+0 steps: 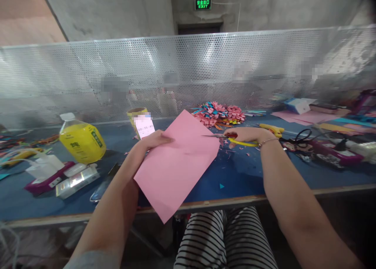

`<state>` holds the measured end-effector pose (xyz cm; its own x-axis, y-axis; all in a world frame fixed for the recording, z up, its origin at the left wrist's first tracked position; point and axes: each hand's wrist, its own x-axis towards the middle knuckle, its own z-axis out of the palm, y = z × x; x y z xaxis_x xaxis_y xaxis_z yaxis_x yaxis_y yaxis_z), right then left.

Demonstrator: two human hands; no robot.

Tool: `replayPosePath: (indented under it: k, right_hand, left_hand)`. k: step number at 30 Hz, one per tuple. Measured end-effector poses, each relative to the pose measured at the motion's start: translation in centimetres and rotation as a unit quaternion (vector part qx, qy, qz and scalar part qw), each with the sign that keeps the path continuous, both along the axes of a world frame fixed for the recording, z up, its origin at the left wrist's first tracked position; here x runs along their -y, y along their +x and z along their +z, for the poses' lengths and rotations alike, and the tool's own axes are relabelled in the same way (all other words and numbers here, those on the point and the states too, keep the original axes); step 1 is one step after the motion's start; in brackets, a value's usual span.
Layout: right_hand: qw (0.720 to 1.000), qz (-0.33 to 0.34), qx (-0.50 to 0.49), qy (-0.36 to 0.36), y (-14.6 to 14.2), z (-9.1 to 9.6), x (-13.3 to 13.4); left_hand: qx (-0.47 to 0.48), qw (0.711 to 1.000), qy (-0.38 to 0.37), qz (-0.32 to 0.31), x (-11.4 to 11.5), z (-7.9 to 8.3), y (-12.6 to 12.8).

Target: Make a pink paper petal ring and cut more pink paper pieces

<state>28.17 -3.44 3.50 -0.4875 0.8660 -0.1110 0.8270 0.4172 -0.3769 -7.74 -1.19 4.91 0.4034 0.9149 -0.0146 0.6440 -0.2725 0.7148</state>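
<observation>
My left hand (157,139) grips a large pink sheet of paper (176,163) at its left edge, thumb on top and the fingers hidden beneath. The sheet is held above the table, tilted, with one corner hanging past the front edge. In my right hand (248,135) is a pair of scissors (232,135) with red and yellow on the handles. Their blades point left and lie over the sheet's right corner; whether they are parted I cannot tell. Beyond the sheet sits a pile of pink and blue curled paper strips (214,113).
A yellow-labelled bottle (82,139) stands left, near a purple power strip (49,179) and a small box (78,181). A phone (143,126) showing a timer leans on a tape roll (131,114). A yellow glue gun (272,129) lies right. A perforated metal screen (188,61) closes the back.
</observation>
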Motion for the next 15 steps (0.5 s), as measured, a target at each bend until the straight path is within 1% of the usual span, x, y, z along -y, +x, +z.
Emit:
replayPosePath:
  k: [3,5,8,10,12,13,15]
  right_hand:
    - [1.000,0.005,-0.011,-0.014,0.6,0.1,0.2]
    - [1.000,-0.008,-0.021,-0.007,1.2,0.2,0.3]
    - [0.995,-0.076,-0.049,0.045,1.8,0.2,0.3]
    - [0.985,-0.129,-0.079,0.076,2.0,0.3,0.2]
    - [0.969,-0.190,-0.117,0.106,1.9,0.3,-0.1]
    - [0.955,-0.228,-0.140,0.126,1.8,0.3,-0.3]
    - [0.916,-0.303,-0.200,0.172,1.5,0.1,-0.8]
  left_hand:
    - [0.026,0.998,-0.009,0.057,-0.4,-0.3,-0.2]
    - [0.033,0.995,0.007,0.097,-0.8,-0.5,-0.4]
    - [0.039,0.989,0.031,0.137,-1.1,-0.7,-0.5]
    - [0.049,0.988,0.032,0.144,-1.0,-0.6,-0.5]
    - [0.061,0.989,0.025,0.130,-0.7,-0.4,-0.4]
    - [0.063,0.991,0.017,0.119,-0.6,-0.3,-0.3]
    - [0.065,0.994,-0.003,0.092,-0.1,0.0,0.1]
